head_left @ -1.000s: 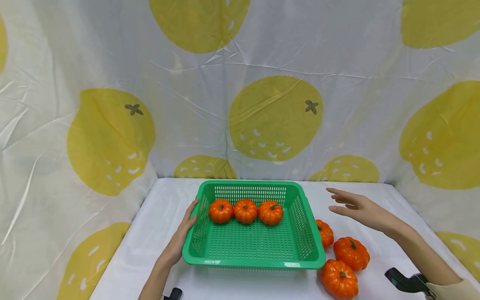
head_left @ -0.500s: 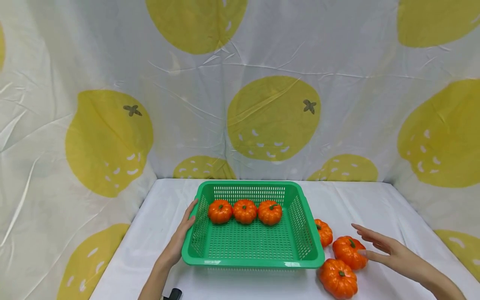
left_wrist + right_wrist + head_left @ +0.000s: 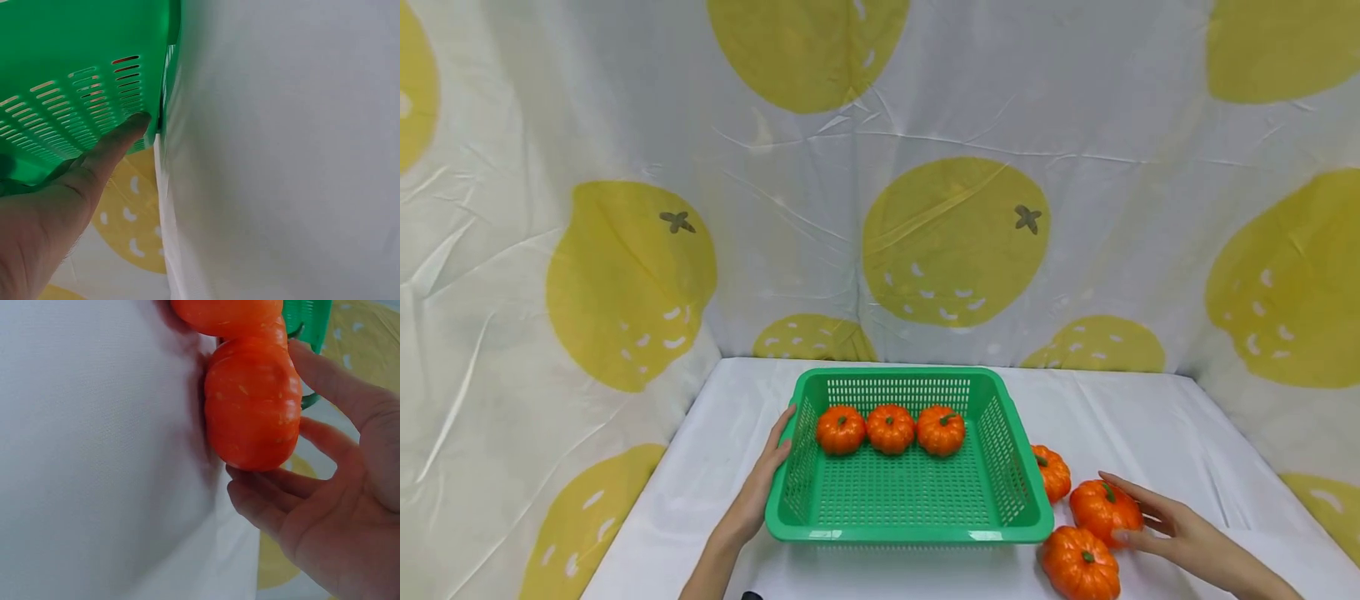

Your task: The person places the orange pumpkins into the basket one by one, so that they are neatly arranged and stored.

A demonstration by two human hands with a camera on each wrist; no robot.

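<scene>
Head view: left hand (image 3: 756, 487) spread against basket (image 3: 910, 498) side. Right hand (image 3: 1183, 537) around pumpkin (image 3: 1099, 510), can't tell if gripping.

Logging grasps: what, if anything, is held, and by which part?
Right hand spans the rightmost pumpkin; grip can't be told. Left hand touches the left side of the green basket.

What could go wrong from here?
Slip: the right hand spans a glossy pumpkin, but a firm grip isn't clear; it might slip if lifted.
Knock: the nearer pumpkin sits right beside it and could get bumped.
Shove: the left hand is against the side of the basket; a push could slide it into the partly hidden pumpkin.
</scene>
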